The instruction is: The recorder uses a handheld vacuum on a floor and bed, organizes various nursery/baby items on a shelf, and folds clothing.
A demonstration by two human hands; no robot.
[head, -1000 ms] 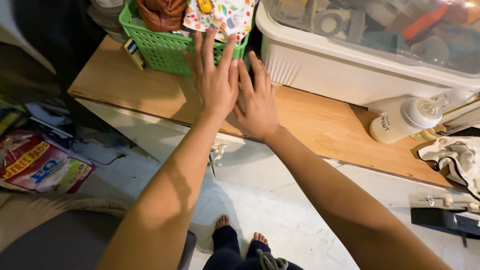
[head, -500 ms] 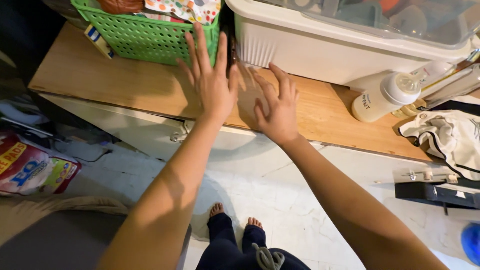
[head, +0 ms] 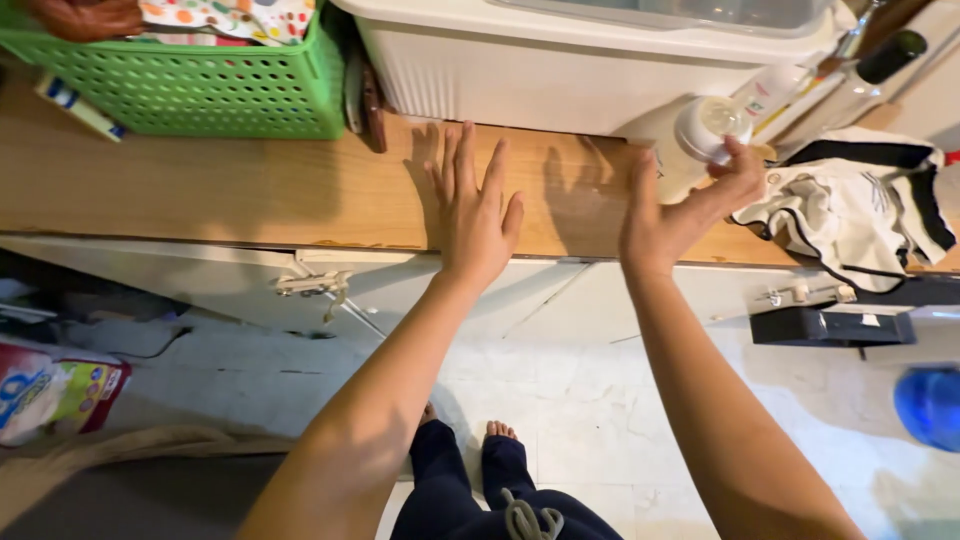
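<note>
Upper left of the frame: a green perforated basket (head: 190, 85) stands on the wooden shelf (head: 200, 190), holding a spotted cloth (head: 230, 15) and a brown item (head: 85, 15); a small box (head: 78, 105) lies against its lower left corner. Lower left: a printed plastic package (head: 50, 400) rests on the pale floor (head: 560, 400).

Top centre: a white ribbed plastic bin (head: 560, 70) with a clear lid sits just beside the basket, with thin dark objects (head: 365, 95) wedged in the gap between them.

Centre: the left hand (head: 475, 215) lies palm down over the shelf's front edge, fingers straight and spread, holding nothing. Below it, a metal hinge fitting (head: 310, 285) is fixed to the white cabinet face.

Right of centre: the right hand (head: 680, 210) is raised above the shelf, palm turned toward the left hand and well apart from it. Its fingertips touch the side of a white baby bottle (head: 705, 135) lying just below the bin's right end; whether the fingers have closed round it cannot be told.

Upper right: a white cloth with black trim (head: 850, 205) lies crumpled just beside the bottle. Right edge, lower: a dark bracket (head: 830, 325) and a blue round object (head: 930, 405).

Bottom centre: the person's bare feet (head: 470, 430).
</note>
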